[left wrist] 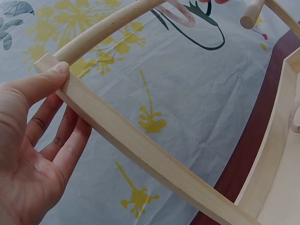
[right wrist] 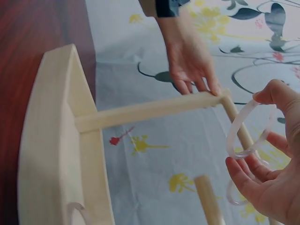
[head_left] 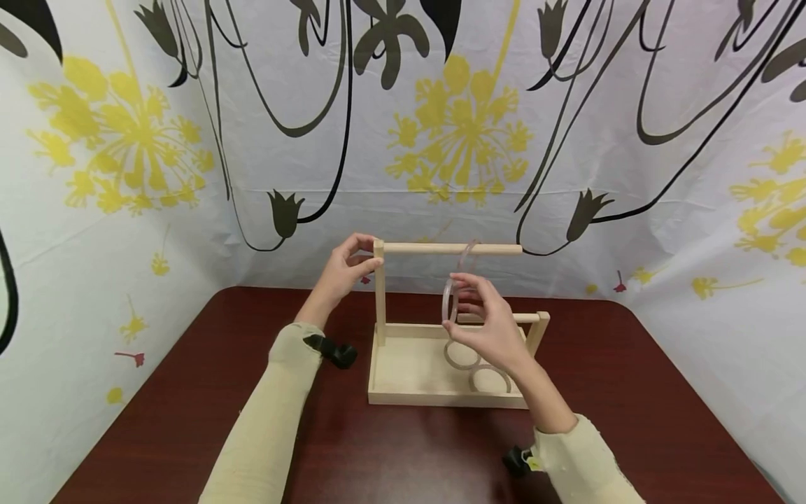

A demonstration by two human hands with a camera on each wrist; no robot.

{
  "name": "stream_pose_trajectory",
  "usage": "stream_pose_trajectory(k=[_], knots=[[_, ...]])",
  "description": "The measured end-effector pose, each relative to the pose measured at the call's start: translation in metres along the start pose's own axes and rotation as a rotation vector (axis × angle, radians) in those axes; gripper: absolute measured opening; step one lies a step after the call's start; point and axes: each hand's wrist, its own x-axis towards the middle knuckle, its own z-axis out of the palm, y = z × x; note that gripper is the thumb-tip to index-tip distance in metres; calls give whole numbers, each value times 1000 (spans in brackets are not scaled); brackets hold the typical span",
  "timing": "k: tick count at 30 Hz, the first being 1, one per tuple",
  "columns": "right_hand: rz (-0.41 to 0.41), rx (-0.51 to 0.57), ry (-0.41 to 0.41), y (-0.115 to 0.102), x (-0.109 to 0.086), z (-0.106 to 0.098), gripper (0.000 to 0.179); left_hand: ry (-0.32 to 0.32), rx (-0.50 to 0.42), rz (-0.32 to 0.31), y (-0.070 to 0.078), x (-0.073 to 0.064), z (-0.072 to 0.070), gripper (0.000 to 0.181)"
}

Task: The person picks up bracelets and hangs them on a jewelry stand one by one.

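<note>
In the head view, my left hand (head_left: 340, 276) pinches the top of the upright post (head_left: 380, 301) of a wooden bangle stand, thumb on one side and fingers behind. My right hand (head_left: 494, 327) holds a pale translucent bangle (head_left: 446, 302) between thumb and fingertips, just below the upper rod (head_left: 422, 248). Another bangle (head_left: 462, 260) hangs on that rod, right of its middle. The right wrist view shows the held bangle (right wrist: 233, 133) tilted in my fingers near the rod, partly overlapping the hanging bangle (right wrist: 230, 193).
The stand's shallow tray (head_left: 434, 400) rests on a dark red table (head_left: 352, 448). Two bangles lie in its right part, one being the nearer bangle (head_left: 471, 381). A shorter rod (head_left: 525, 318) stands at the right. Patterned cloth (head_left: 378, 161) hangs behind and beside the table.
</note>
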Motion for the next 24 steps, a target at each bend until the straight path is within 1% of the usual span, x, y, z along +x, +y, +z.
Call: stream_pose_trajectory(k=[5,10,14,24], knots=[[-27,-9,53,-1,5,-13,73,3,-4,-4,0,0,0,33],[-14,-63,114,-3,9,-27,72,4,-5,-4,0,0,1,33],[-20,-93,164,-6,14,-37,70,4,0,-2,1,-1,1,34],[-4,-156,262,-10,21,-55,70,9,-1,-6,1,-1,2,33]])
